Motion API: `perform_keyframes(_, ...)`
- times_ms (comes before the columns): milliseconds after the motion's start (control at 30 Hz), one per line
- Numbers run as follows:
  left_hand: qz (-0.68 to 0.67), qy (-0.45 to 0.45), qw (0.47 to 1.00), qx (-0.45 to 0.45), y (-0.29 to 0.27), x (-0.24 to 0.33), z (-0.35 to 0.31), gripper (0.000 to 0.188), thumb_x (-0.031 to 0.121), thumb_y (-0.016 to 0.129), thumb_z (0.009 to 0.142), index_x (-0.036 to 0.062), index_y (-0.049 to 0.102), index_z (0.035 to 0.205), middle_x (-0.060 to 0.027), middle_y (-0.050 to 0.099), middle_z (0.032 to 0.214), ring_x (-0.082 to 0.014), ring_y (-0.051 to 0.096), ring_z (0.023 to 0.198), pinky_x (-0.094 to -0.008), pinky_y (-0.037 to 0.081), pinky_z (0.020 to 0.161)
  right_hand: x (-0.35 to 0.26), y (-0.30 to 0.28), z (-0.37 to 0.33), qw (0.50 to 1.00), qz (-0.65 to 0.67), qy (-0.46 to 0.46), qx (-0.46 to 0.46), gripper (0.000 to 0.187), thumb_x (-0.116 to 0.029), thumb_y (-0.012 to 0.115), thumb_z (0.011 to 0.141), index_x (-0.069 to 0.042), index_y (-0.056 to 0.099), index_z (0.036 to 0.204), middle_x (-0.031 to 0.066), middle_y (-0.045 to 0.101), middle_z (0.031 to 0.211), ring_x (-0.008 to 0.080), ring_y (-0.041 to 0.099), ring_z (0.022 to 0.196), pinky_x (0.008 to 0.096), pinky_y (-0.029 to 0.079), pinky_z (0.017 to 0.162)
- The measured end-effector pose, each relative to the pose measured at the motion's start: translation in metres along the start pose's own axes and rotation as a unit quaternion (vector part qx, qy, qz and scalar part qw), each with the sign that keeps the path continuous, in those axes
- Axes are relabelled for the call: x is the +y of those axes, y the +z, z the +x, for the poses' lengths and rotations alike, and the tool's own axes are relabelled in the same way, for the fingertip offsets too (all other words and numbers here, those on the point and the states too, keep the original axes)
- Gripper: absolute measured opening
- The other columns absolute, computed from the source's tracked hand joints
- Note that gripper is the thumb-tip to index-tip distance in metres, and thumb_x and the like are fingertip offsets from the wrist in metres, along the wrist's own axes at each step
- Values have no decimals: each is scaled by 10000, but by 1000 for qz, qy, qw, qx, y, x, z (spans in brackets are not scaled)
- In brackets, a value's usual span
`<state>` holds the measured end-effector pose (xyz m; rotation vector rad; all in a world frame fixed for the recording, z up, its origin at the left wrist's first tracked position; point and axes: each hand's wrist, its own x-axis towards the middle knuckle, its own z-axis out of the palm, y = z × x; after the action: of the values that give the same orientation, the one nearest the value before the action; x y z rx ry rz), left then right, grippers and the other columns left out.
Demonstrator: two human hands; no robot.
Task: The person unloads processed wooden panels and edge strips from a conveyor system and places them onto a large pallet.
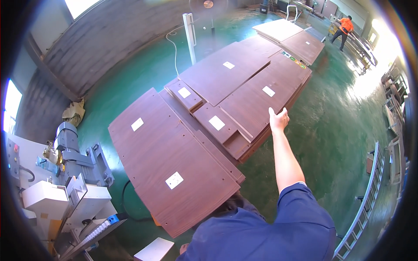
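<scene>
My right hand (pixel 279 121) is at the near right edge of a stack of brown wood panels (pixel 257 98), arm stretched out. Its thumb points up over the top panel, and the other fingers bend at the panel's edge. Pale labels lie on several panels, among them a white label (pixel 268 91) close to this hand. A large brown panel (pixel 161 152) with small holes lies nearer me on the left. Only a sliver of my left hand (pixel 183 249) shows beside my dark blue shirt at the lower edge; its fingers are hidden.
Grey machinery with a motor (pixel 67 139) stands at the left. Beyond the stack are more panels (pixel 305 45) and a white upright post (pixel 190 39). A ladder (pixel 363 204) lies along the right. A person in an orange top (pixel 346 25) works far off at the right.
</scene>
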<state>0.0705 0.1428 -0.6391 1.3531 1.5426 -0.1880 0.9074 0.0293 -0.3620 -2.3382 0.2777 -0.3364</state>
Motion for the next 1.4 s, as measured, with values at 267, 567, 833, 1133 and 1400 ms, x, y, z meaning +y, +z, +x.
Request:
perform_keyframes(267, -230, -45, 972, 12, 19, 18, -5, 260, 217, 602, 895, -4, 633, 1030, -138, 677, 893, -199, 640, 784, -308, 516, 705, 26, 35, 16, 997, -24, -71, -1, 754, -417, 720, 790, -92, 423, 1402, 186, 346, 1491, 342, 280, 1388, 550, 242, 1093)
perform_keyframes(567, -60, 21, 998, 30, 18, 140, -73, 282, 230, 594, 885, -20, 638, 1009, -134, 695, 877, -179, 622, 709, -286, 490, 652, 30, 30, 18, 993, -61, -95, -21, 733, -434, 678, 829, -106, 403, 1424, 172, 340, 1501, 302, 265, 1410, 500, 214, 1117)
perform_keyframes(833, -137, 40, 990, 5, 24, 138, -61, 219, 201, 580, 901, 7, 595, 1002, -127, 655, 846, -184, 598, 663, -299, 479, 579, 39, 21, 28, 988, -84, -120, -41, 761, -525, 618, 853, -103, 377, 1439, 185, 324, 1507, 316, 254, 1412, 533, 212, 1104)
perform_keyframes(1133, -257, -28, 964, 57, 44, 124, -74, 222, 244, 617, 874, 39, 671, 943, -58, 662, 827, -153, 613, 726, -287, 499, 660, 0, -18, -19, 978, -11, -204, 42, 469, -315, 704, 816, 32, 638, 1125, 223, 660, 1087, 355, 640, 991, 430, 495, 895)
perform_keyframes(1400, -144, -65, 979, 126, 60, 106, -123, 285, 292, 612, 808, 32, 703, 879, -154, 696, 864, -273, 664, 805, -390, 503, 722, -54, 88, -10, 909, 253, -267, -197, 381, -160, 621, 900, 53, 566, 1212, 135, 593, 1203, 234, 562, 1120, 325, 419, 990)
